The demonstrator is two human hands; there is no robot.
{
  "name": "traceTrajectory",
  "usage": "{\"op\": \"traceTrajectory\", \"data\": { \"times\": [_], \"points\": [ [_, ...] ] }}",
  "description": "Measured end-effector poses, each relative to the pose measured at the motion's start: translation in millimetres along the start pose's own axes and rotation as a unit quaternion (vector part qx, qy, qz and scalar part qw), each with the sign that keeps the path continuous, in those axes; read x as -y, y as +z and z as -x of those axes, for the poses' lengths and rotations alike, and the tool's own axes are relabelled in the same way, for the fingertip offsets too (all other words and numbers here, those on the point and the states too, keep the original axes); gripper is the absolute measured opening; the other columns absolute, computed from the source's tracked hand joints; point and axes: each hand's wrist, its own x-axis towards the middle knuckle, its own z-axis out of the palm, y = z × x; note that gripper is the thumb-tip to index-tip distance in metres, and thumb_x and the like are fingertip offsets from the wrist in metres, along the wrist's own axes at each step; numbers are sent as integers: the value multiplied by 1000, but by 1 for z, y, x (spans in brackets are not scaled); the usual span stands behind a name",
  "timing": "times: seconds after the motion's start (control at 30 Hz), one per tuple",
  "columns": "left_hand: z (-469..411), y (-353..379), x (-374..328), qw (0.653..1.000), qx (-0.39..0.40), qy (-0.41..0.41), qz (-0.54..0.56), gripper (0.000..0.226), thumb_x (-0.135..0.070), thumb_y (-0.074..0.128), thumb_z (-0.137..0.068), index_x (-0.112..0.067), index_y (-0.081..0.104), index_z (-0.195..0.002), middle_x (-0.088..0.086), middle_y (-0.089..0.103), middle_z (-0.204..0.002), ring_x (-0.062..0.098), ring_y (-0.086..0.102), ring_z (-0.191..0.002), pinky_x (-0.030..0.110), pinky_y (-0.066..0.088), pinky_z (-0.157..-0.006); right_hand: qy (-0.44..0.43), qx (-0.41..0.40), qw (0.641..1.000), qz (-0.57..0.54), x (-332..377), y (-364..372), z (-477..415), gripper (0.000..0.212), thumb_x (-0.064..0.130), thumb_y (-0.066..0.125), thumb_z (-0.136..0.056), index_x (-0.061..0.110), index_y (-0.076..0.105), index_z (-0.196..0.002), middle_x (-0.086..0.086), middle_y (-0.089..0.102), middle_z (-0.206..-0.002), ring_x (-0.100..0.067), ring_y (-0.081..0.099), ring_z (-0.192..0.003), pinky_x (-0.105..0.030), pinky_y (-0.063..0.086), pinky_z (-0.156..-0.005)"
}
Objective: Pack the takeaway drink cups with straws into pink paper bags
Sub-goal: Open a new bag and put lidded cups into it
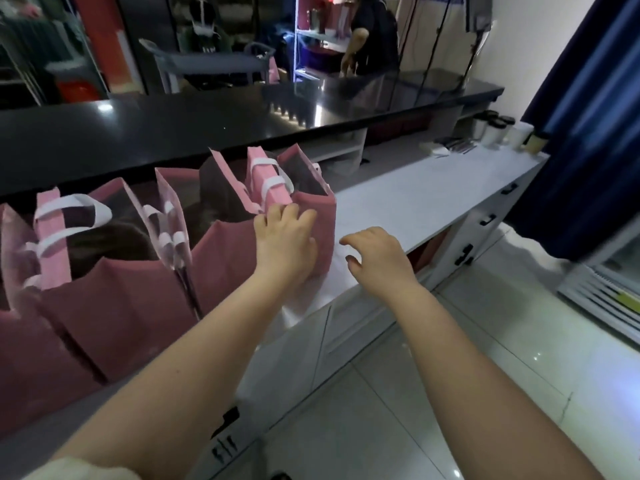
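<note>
Steady the end pink bag at its rim with the left grip, spread flat, and reach the right grip, loose and empty, toward the far drink cups.

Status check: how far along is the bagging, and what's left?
Done: a row of pink bags stands open on the counter; their dark insides hide any contents. In hand: the left hand rests on the rightmost bag, the right hand hovers empty beside it. Left: cups at the counter's far end await packing.
</note>
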Motion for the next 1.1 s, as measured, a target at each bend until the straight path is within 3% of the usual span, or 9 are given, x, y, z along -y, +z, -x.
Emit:
{"op": "traceTrajectory", "data": {
  "times": [0.17,0.53,0.77,0.83,0.9,1.0,1.1],
  "points": [
    [-65,5,23,997,-33,-47,41,41,-22,60,-84,-28,59,-125,-2,58,-129,31,41,-120,43,25,-95,-1,-75,993,-87,3,-15,-75,31,13,62,-88,14,67,-119,0,68,-113,-25,51,-113,-34,41,-94],
    [-139,31,25,994,-8,-98,39,27,-43,51,-92,-34,68,-110,-6,63,-111,26,47,-111,45,29,-93,-44,-44,988,-144,-36,10,-198,25,19,57,-93,19,68,-116,5,66,-116,-19,50,-115,-32,41,-97],
    [-162,45,20,973,-20,-228,14,26,-35,55,-89,-35,68,-112,-8,64,-115,23,50,-110,41,29,-90,-155,41,965,-208,-57,45,-281,29,15,48,-94,23,69,-113,4,66,-114,-19,55,-109,-40,50,-91],
    [-163,44,13,962,-47,-270,26,26,-30,55,-88,-35,69,-109,-9,65,-111,23,50,-108,38,25,-85,-180,75,951,-240,-62,52,-296,33,14,45,-95,33,68,-110,7,64,-113,-17,53,-112,-37,50,-92],
    [-162,42,1,950,-89,-299,27,23,-25,58,-87,-33,71,-104,-8,67,-105,24,53,-104,36,26,-82,-175,105,937,-283,-70,57,-311,41,11,41,-96,42,64,-108,9,59,-118,-15,52,-115,-34,50,-92],
    [-154,40,-19,929,-168,-329,22,17,-22,67,-83,-28,73,-98,-5,69,-91,24,59,-92,39,41,-80,-141,145,924,-325,-87,66,-337,54,1,35,-92,32,52,-133,5,49,-139,-20,45,-126,-33,45,-96],
    [-133,46,-41,905,-243,-347,36,19,-23,69,-83,-22,72,-101,-6,68,-88,20,59,-87,44,48,-83,-93,238,891,-377,-98,79,-354,67,-5,35,-89,34,38,-143,1,45,-145,-21,48,-125,-28,43,-91]
  ]
}}
